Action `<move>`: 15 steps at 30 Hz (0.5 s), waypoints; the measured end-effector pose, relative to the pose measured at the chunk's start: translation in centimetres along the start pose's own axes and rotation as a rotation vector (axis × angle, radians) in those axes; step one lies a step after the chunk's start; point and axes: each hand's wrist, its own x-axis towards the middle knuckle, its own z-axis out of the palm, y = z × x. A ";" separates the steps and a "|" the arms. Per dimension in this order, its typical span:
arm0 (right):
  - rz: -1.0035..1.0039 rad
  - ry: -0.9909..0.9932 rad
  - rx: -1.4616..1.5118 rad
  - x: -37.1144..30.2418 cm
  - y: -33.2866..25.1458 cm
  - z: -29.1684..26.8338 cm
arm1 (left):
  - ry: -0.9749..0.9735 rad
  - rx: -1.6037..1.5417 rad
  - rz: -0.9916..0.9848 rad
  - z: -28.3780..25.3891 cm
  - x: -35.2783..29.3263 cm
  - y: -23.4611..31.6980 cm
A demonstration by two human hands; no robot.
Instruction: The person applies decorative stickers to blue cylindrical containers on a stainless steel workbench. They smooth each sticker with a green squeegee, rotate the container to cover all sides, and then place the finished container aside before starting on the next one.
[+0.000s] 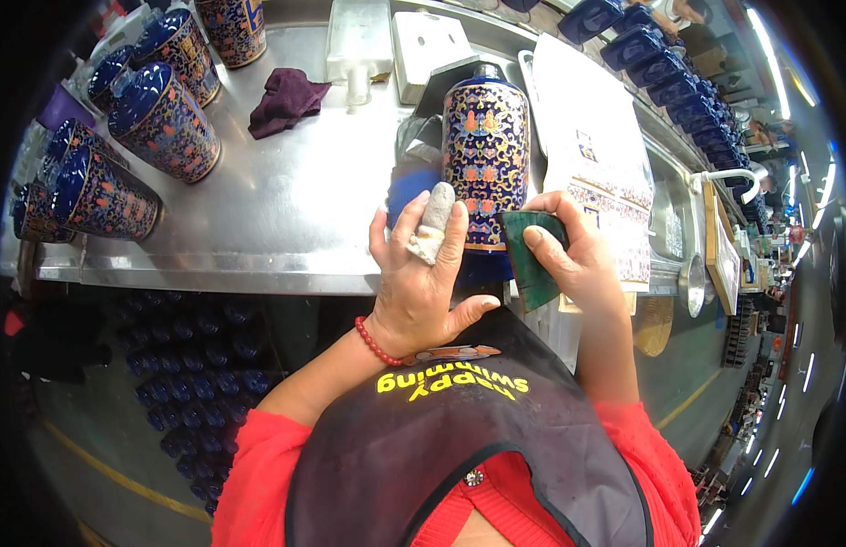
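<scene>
A tall dark blue jar (484, 155) with orange and gold flower patterns stands on the steel table (295, 210) in front of me. My left hand (423, 273) is spread flat beside its lower left side, its middle finger wrapped in a pale cloth cover. A red bead bracelet circles that wrist. My right hand (569, 251) grips a dark green flat scraper (532, 255), pressing its edge to the jar's lower right side.
Several patterned blue jars (163, 123) lie and stand at the table's left. A maroon cloth (286, 100), a white plastic bottle (359, 41) and a white box (428, 46) sit behind. Printed pattern sheets (601, 164) lie to the right. Blue cups fill crates below.
</scene>
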 end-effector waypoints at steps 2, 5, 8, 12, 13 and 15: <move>-0.002 -0.006 -0.009 0.1 -0.1 -0.1 | -0.005 0.057 0.038 -0.3 0.3 0.1; -0.009 -0.008 -0.039 0.1 -0.4 -0.1 | -0.002 0.055 0.135 -0.7 0.9 0.0; -0.028 -0.002 -0.043 0.1 -0.8 -0.1 | -0.017 0.004 0.112 -0.9 1.5 -0.5; -0.039 0.000 -0.080 0.1 -1.1 -0.3 | -0.026 0.085 0.198 -1.0 1.9 -0.4; -0.033 -0.001 -0.080 0.1 -1.1 -0.4 | -0.012 0.107 0.231 -1.1 2.0 -0.4; -0.058 -0.012 -0.064 0.1 -1.0 -0.6 | -0.005 0.080 0.240 -1.3 2.7 -0.7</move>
